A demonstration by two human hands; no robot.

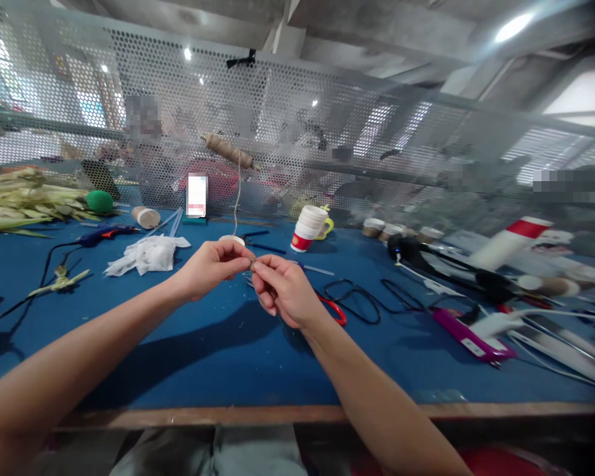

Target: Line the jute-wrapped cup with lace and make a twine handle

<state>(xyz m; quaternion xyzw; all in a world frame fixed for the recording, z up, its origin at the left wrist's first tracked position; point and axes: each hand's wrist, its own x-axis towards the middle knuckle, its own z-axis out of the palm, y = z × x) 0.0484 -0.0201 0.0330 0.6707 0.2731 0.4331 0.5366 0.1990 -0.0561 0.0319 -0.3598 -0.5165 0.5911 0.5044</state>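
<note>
My left hand [213, 268] and my right hand [285, 287] meet above the middle of the blue table, thumbs and fingers pinched together. A tiny brownish bit of twine [252, 262] shows between the fingertips; most of it is hidden. Behind them, a strand of twine [238, 195] hangs from a spool [229, 151] fixed on the perforated screen and drops behind my left hand. There, a white round rim [232, 239] is partly covered by my fingers. Scissors with red handles [334, 311] lie beneath my right wrist, their blades partly hidden.
White tissue [146, 254], a glue gun [109, 234] and corn husks [24, 198] are at left. Stacked paper cups [307, 228] and a lit phone [197, 196] stand near the perforated screen [287, 119]. Black cable [357, 297] and a purple power strip [471, 337] lie at right.
</note>
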